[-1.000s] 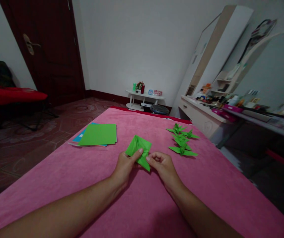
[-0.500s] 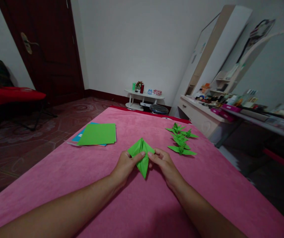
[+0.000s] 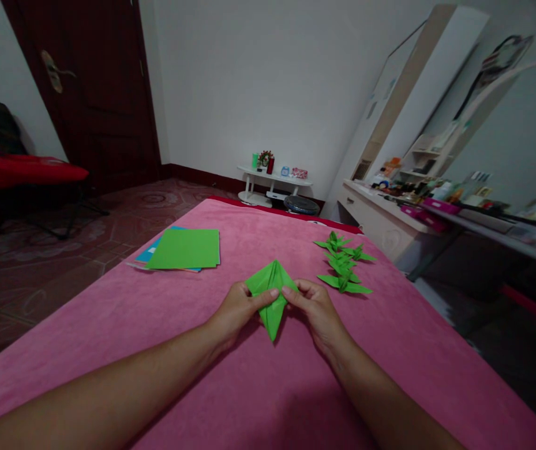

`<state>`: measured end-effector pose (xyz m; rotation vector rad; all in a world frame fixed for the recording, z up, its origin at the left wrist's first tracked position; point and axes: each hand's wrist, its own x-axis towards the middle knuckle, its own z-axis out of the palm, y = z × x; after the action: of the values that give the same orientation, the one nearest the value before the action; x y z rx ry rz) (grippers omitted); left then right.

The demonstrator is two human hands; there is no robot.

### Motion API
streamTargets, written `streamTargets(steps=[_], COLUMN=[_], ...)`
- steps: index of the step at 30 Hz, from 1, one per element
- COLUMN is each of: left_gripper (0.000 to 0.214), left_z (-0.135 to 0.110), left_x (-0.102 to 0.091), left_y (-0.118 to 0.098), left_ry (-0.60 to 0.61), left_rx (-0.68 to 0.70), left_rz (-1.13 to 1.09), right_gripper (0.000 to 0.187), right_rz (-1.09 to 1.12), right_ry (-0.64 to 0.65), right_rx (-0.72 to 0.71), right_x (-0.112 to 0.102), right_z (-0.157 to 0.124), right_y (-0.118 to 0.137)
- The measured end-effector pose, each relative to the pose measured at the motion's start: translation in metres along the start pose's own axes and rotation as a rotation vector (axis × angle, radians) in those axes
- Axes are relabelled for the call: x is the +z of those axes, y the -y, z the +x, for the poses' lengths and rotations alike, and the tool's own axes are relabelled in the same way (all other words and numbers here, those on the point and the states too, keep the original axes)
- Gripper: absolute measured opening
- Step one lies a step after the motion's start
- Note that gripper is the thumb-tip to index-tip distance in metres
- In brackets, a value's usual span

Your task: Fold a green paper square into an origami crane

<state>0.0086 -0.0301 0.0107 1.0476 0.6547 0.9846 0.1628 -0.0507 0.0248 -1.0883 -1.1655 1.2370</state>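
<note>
A green, half-folded paper piece (image 3: 270, 294), kite-shaped with its point toward me, lies on the pink cloth (image 3: 268, 387). My left hand (image 3: 237, 309) pinches its left edge with thumb and fingers. On the other side, my right hand (image 3: 312, 309) grips its right edge in the same way. Both hands are closed on the paper. To the right, a little beyond my right hand, several finished green paper cranes (image 3: 343, 262) rest in a cluster.
A stack of flat paper sheets (image 3: 183, 249), green on top and blue beneath, lies at the far left of the cloth. Beyond stand a dark door (image 3: 94, 94), a small white table (image 3: 272, 184) and a cluttered dresser (image 3: 390, 212) on the right.
The green paper turned from lying slantwise to pointing straight at me. My right hand moved up onto its right edge and both hands now pinch it symmetrically.
</note>
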Motion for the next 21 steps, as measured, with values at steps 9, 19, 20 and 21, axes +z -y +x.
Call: streamTargets(steps=[9,19,20,21], left_gripper=[0.030,0.030,0.030,0.030], left_z=[0.0001,-0.0032,-0.0034,-0.0034], left_x=[0.0002,0.0036,0.0038,0.0038], left_y=[-0.0016,-0.0042,-0.0039,-0.0035], left_ry=[-0.011,0.009,0.012,0.016], left_rx=[0.022,-0.034,-0.044,-0.053], left_rz=[0.031,0.077,0.074,0.072], right_gripper=[0.023,0.019,0.019,0.020], right_rz=[0.030,0.045,0.025,0.003], right_ry=[-0.008,-0.065,-0.087,-0.111], right_rx=[-0.022,-0.067,-0.084,-0.099], right_x=[0.0025,0.0048,0.0042,0.0036], right_z=[-0.0012,-0.0027,-0.0019,-0.0010], right_y=[-0.0015,0.0009,0.0001,-0.0011])
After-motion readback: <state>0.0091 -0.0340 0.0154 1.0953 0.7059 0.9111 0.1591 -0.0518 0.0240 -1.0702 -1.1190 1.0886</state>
